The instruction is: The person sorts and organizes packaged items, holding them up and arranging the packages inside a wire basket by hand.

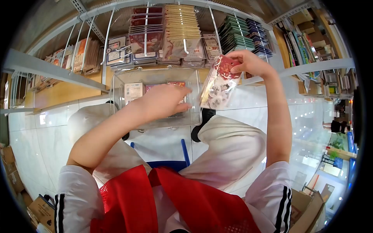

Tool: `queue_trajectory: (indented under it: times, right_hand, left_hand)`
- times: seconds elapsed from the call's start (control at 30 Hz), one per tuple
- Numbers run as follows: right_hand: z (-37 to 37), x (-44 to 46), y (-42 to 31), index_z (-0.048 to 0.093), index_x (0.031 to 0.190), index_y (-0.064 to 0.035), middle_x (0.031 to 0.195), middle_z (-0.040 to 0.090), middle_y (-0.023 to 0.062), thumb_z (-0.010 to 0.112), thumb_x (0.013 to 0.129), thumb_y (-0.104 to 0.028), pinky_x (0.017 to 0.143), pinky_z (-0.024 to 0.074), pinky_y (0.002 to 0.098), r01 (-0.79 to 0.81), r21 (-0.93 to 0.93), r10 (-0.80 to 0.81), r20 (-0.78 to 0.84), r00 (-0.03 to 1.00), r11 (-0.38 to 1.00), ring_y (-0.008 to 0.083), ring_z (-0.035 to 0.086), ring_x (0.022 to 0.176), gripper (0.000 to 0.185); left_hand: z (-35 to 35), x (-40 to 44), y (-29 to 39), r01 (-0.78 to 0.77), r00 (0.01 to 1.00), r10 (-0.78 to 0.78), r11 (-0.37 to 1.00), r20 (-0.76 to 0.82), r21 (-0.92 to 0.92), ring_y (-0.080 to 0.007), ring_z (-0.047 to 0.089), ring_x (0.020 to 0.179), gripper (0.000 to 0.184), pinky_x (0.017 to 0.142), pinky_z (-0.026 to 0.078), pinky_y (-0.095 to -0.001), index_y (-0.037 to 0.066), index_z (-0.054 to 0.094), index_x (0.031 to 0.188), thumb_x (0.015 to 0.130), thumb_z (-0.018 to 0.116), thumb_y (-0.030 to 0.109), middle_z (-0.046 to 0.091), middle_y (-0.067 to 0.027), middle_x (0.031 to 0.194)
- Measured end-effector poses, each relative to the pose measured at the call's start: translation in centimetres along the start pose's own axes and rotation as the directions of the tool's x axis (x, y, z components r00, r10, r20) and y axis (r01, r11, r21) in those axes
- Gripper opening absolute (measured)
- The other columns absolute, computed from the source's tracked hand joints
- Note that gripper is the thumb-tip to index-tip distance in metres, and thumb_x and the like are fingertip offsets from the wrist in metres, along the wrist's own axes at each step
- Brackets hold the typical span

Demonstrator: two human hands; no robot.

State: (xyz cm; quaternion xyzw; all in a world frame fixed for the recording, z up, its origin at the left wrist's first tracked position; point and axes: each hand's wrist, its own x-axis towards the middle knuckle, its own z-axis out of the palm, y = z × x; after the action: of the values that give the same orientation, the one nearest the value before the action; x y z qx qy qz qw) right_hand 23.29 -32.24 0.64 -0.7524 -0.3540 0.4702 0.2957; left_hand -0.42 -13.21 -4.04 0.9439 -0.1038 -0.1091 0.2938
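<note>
A red and white package in clear plastic (221, 83) hangs from my right hand (248, 64), whose thumb and fingers pinch its top end. It is just right of a clear plastic bin (155, 123). Over that bin is my left hand (169, 99), fingers apart and pointing right, with nothing seen in its grasp. Beneath and beyond the left hand, a few flat packages (134, 91) lie inside the bin, partly hidden by the hand and forearm.
White wire racks hold stacked red packages (145, 40), yellow-edged packages (180, 35) and green packages (235, 37). Books (297, 46) fill a shelf at right. A blue stool (167, 165) is between my legs. Cardboard boxes (42, 211) stand at lower left.
</note>
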Motion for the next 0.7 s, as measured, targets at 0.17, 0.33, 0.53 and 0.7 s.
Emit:
queue_trajectory:
  times: [0.17,0.33,0.53,0.7]
  right_hand:
    - [5.0,-5.3,-4.2,0.053,0.115,0.0031,0.099,0.063,0.0094,0.067,0.073,0.002,0.077,0.0491,0.025,0.231,0.291,-0.149,-0.279,0.949,0.928,0.0119,0.06,0.087,0.044]
    - [11.4,-2.4,-4.8,0.052,0.113,0.0041,0.1,0.063,0.0118,0.07,0.075,-0.005,0.078,0.049,0.0254,0.386,0.566,-0.137,-0.431,0.892,0.729,0.0137,0.06,0.088,0.043]
    - [14.3,1.5,-5.3,0.049,0.113,0.005,0.096,0.061,0.0126,0.065,0.082,-0.009,0.071,0.0496,0.0242,0.43,0.737,0.003,-0.506,0.862,0.521,0.0129,0.061,0.081,0.038]
    - [14.0,3.2,-5.1,0.052,0.105,0.0039,0.092,0.061,0.008,0.062,0.085,-0.014,0.069,0.0472,0.022,0.529,0.675,0.014,-0.623,0.782,0.515,0.0101,0.059,0.077,0.028]
  left_hand:
    - [-1.1,0.0,-0.5,0.002,1.0,-0.001,0.606,0.002,-0.796,-0.0244,0.053,0.108,0.071,0.089,0.046,-0.0395,0.005,0.024,0.139,0.086,0.058,0.039,0.043,-0.016,0.132]
    - [1.6,-3.1,-1.3,0.174,0.977,0.175,-0.31,0.123,-0.935,-0.0292,0.046,0.12,0.078,0.101,0.038,-0.0428,0.005,0.026,0.139,0.082,0.058,0.048,0.042,-0.0175,0.133]
    - [1.6,-3.7,-1.2,0.128,0.991,0.118,-0.695,0.064,-0.707,-0.0306,0.057,0.106,0.059,0.092,0.046,-0.0429,0.0,0.039,0.129,0.081,0.058,0.03,0.054,-0.0196,0.12]
    - [-0.4,-3.7,-0.9,0.202,0.969,0.005,-0.595,0.247,-0.778,-0.0275,0.062,0.094,0.045,0.084,0.051,-0.0396,-0.004,0.044,0.122,0.082,0.056,0.012,0.059,-0.0184,0.11]
